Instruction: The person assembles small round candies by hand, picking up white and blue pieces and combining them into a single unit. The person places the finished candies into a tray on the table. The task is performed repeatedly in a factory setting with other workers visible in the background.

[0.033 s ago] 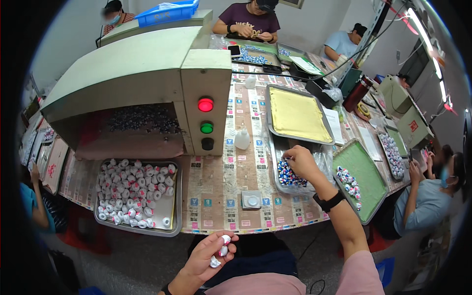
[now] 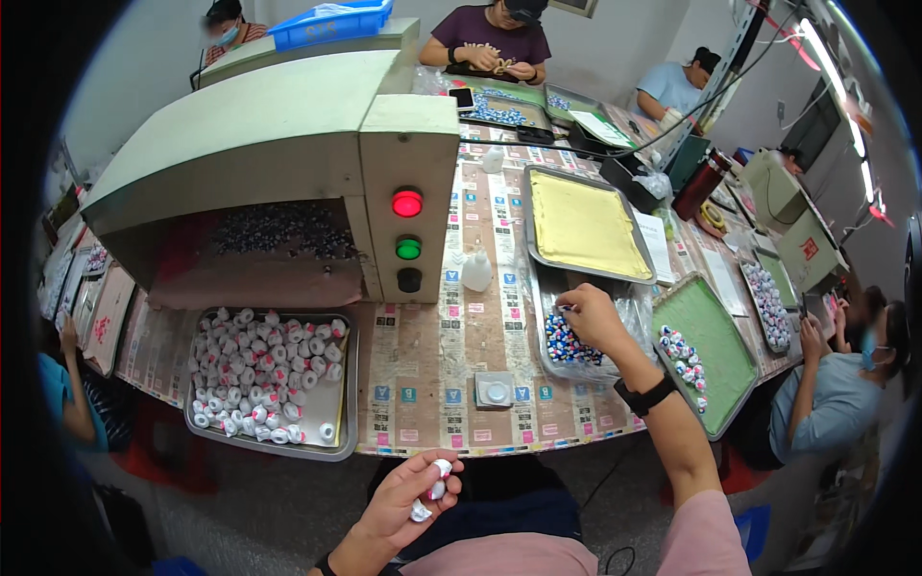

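Close to my body, below the table's front edge, my left hand (image 2: 396,504) is closed around a few small white pieces with pink marks (image 2: 437,490). My right hand (image 2: 594,319) reaches over a plastic-lined tray (image 2: 615,373); its thumb and fingertips are pinched together. What the pinch holds, if anything, is too small to tell. Just beneath those fingers lies a pile of small blue, white and red pieces (image 2: 569,344). On the left, a metal tray (image 2: 351,384) carries many white rounded pieces with pink marks (image 2: 269,370).
A large beige machine (image 2: 407,144) with lit red and green lamps stands at left. A tray with a yellow lining (image 2: 586,226) overlaps the bead tray; a green tray (image 2: 720,336) lies right. A squeeze bottle (image 2: 476,272) and small square dish (image 2: 494,390) stand mid-table. Other people sit around.
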Demonstrator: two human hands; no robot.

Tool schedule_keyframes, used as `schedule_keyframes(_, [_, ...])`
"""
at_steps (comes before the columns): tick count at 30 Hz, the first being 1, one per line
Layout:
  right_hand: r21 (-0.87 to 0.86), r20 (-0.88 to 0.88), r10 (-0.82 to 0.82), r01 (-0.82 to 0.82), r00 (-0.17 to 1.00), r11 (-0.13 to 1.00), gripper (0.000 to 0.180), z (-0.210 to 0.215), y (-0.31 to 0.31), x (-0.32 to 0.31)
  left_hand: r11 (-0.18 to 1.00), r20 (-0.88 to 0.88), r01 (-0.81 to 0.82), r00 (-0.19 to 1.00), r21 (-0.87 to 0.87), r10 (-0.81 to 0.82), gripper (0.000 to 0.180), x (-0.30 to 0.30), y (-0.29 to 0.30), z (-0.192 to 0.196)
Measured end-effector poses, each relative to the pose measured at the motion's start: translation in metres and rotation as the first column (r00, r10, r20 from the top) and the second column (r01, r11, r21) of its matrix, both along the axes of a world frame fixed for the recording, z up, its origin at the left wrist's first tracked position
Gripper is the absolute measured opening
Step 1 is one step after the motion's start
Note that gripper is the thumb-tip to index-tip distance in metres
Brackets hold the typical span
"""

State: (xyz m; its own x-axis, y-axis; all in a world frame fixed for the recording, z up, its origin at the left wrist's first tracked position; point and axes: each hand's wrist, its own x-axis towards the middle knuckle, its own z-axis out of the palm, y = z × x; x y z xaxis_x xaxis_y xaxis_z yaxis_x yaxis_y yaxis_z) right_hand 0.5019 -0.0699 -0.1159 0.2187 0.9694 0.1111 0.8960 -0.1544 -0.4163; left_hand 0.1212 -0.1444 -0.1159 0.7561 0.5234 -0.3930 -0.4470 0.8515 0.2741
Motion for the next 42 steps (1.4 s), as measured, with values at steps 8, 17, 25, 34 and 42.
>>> schedule_keyframes(8, [0.020, -0.579, 0.045, -0.042, 0.814, 0.999, 0.020, 0.033, -0.060, -0.048, 0.998, 0.051, -0.051, 0.998, 0.034, 0.049, 0.032, 0.000, 0.000, -0.009])
schedule_keyframes(17, [-0.119, -0.921, -0.021, -0.229, 0.389, 0.966, 0.019, 0.043, -0.097, -0.108, 1.000, 0.080, 0.001, 0.997, 0.017, -0.002, 0.036, 0.013, 0.006, 0.000])
schedule_keyframes(25, [-0.130, -0.896, -0.065, -0.119, 0.439, 0.984, 0.021, 0.046, -0.085, -0.120, 1.000, 0.114, -0.005, 0.993, -0.013, 0.006, 0.034, 0.012, 0.005, -0.004])
schedule_keyframes(34, [0.079, -0.431, 0.188, -0.170, 0.882, 0.982, 0.014, 0.033, -0.068, -0.133, 0.994, 0.034, 0.010, 0.999, 0.113, -0.014, 0.038, 0.005, 0.002, -0.004])
schedule_keyframes(42, [0.120, -0.272, 0.253, -0.228, 0.928, 0.966, 0.015, 0.020, -0.063, -0.134, 1.000, 0.070, -0.018, 0.997, 0.008, 0.018, 0.039, 0.006, 0.001, -0.014])
